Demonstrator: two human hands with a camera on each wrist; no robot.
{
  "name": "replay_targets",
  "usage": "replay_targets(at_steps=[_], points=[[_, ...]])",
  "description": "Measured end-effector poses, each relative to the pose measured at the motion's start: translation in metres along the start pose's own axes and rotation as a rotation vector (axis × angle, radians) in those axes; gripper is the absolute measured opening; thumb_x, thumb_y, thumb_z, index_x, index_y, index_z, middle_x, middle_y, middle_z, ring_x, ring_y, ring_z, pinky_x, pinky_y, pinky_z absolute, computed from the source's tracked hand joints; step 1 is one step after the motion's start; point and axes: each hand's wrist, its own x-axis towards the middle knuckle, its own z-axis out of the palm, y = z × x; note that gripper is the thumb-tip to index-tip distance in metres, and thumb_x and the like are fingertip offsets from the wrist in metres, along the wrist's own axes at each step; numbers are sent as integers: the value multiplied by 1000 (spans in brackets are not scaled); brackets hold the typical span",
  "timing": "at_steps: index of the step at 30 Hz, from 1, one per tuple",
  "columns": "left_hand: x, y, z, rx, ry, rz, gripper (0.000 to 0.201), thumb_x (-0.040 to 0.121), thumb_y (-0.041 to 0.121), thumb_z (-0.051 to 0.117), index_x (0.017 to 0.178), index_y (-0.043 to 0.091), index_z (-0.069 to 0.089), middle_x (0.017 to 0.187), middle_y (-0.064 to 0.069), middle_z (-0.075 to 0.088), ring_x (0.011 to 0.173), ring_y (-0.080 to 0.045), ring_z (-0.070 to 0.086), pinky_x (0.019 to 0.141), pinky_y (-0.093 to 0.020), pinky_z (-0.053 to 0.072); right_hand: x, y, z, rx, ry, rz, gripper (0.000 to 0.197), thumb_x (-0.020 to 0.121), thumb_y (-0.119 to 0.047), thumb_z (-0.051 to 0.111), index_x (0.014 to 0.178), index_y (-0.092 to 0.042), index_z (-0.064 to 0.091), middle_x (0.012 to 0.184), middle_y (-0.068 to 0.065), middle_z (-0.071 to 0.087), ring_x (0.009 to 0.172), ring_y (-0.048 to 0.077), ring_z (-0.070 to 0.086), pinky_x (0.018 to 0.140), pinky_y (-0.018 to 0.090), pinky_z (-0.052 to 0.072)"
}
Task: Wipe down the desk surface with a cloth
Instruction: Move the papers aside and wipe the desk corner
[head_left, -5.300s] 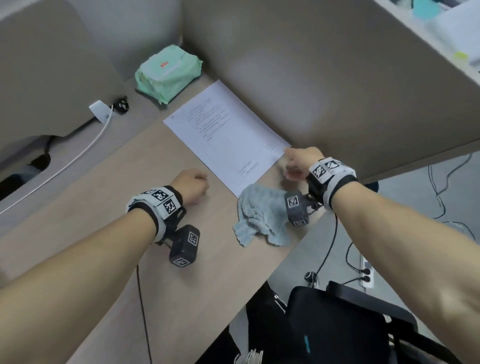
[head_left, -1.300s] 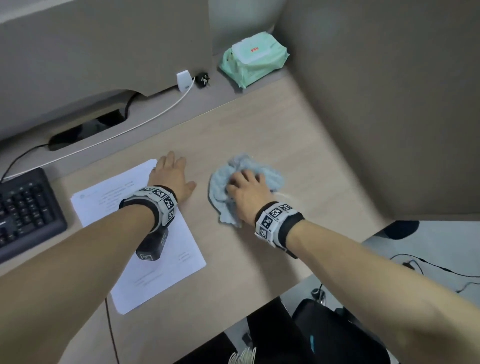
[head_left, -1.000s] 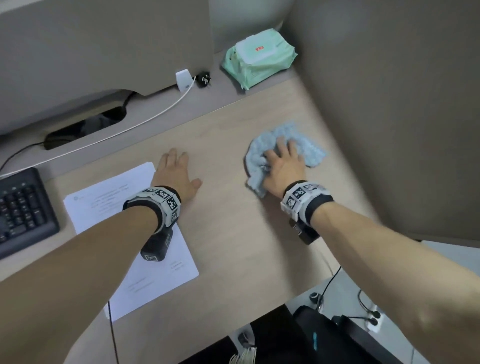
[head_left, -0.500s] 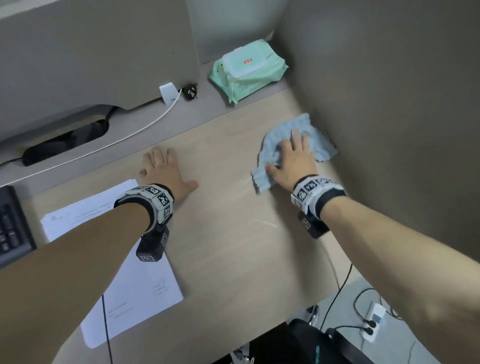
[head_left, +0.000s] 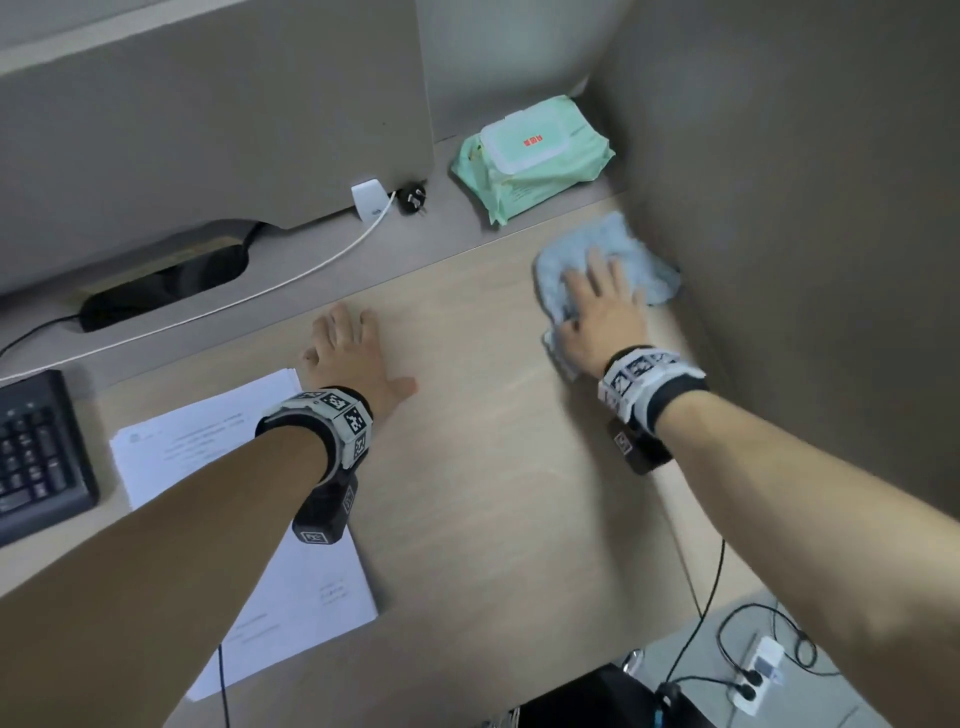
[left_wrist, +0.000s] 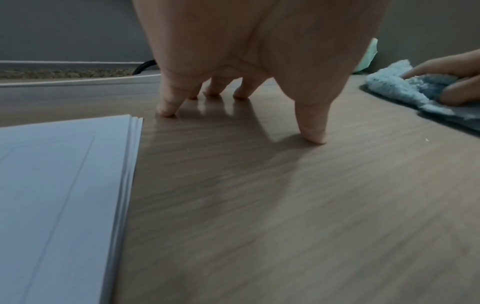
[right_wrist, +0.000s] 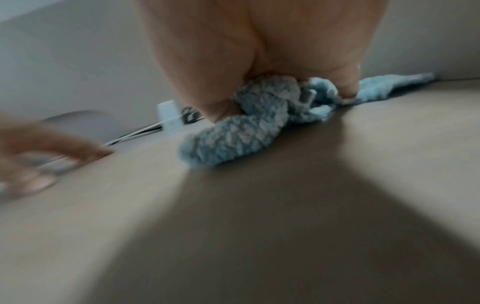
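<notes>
R hand (head_left: 602, 312) lies flat w/ fingers spread, palm pressing the blue cloth (head_left: 631, 249) onto the desk (head_left: 493, 493); nothing gripped, just pushed down. Cloth sits at the desk's far right corner, its right edge touching the side partition (head_left: 805, 234), bunched up under the palm in the right wrist view. L hand (head_left: 353, 353) is open too, fingertips (left_wrist: 166, 109) planted on bare desk mid-way along the back edge, just beside the top corner of the paper stack (head_left: 234, 493). Wipes pack (head_left: 530, 156) on the rear ledge behind the cloth. Keyboard (head_left: 36, 457) at the left edge. White cable (head_left: 291, 275) runs along the ledge.
</notes>
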Motion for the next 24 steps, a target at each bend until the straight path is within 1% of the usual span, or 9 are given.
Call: replay_targets(at_steps=[3, 6, 8, 10, 13, 16, 19, 21, 24], points=[[0, 1, -1, 9, -9, 0, 103, 74, 67, 59, 151, 21, 7, 161, -11, -3, 147, -36, -1, 115, -52, 22, 13, -27, -5, 5, -61, 90, 82, 79, -38, 53, 151, -22, 18, 165, 8, -7, 151, 36, -5, 117, 64, 5], [0, 0, 0, -6, 16, 9, 101, 74, 66, 60, 148, 20, 11, 159, -12, 1, 146, -37, 3, 113, -52, 25, -12, -73, 17, -102, -118, -199, 80, 88, -53, 42, 155, -22, 10, 164, 11, -13, 150, 39, -11, 115, 68, 3], [0, -1, 1, -11, 43, 19, 100, 72, 66, 61, 146, 20, 14, 158, -12, 4, 145, -37, 5, 112, -52, 26, -31, -76, 31, -154, -126, -284, 81, 89, -60, 40, 155, -24, 11, 164, 9, -14, 150, 37, -11, 115, 68, 4], [0, -1, 2, -13, 49, 24, 99, 70, 67, 62, 145, 20, 16, 157, -12, 6, 144, -37, 7, 111, -52, 28, -33, -54, 29, -150, -99, -224, 79, 89, -62, 39, 154, -26, 13, 165, 8, -9, 151, 37, -5, 116, 66, 8], [-1, 0, 1, -1, 58, 15, 99, 71, 67, 62, 145, 19, 16, 157, -12, 6, 144, -37, 7, 111, -51, 27, -8, -24, 9, -68, -19, -25, 77, 85, -59, 48, 149, -24, 23, 162, 10, 13, 148, 38, 11, 114, 66, 16], [-1, 2, 1, 0, 37, 2, 100, 72, 67, 62, 146, 19, 14, 158, -13, 4, 145, -38, 6, 112, -52, 27, 24, -36, -10, -31, 35, 34, 77, 83, -48, 57, 147, -19, 26, 156, 12, 26, 145, 36, 18, 113, 65, 21], [0, 1, 1, 0, 36, 3, 100, 73, 65, 63, 147, 20, 14, 159, -12, 3, 146, -37, 5, 113, -52, 25, 26, -78, -2, -118, -64, -166, 82, 88, -48, 50, 154, -19, 12, 163, 10, 10, 150, 36, 6, 116, 65, 12], [-1, 1, 2, -6, 45, 6, 99, 73, 64, 64, 148, 20, 15, 160, -12, 5, 146, -38, 5, 112, -52, 26, 6, -101, 17, -179, -108, -341, 79, 89, -50, 45, 155, -21, 12, 165, 9, 4, 151, 37, 0, 116, 66, 8], [-1, 1, 1, -6, 52, 7, 99, 73, 64, 63, 147, 20, 15, 159, -12, 6, 145, -38, 7, 111, -53, 27, -16, -91, 31, -196, -97, -387, 77, 90, -56, 41, 155, -25, 13, 166, 6, -4, 151, 35, -5, 116, 66, 6]])
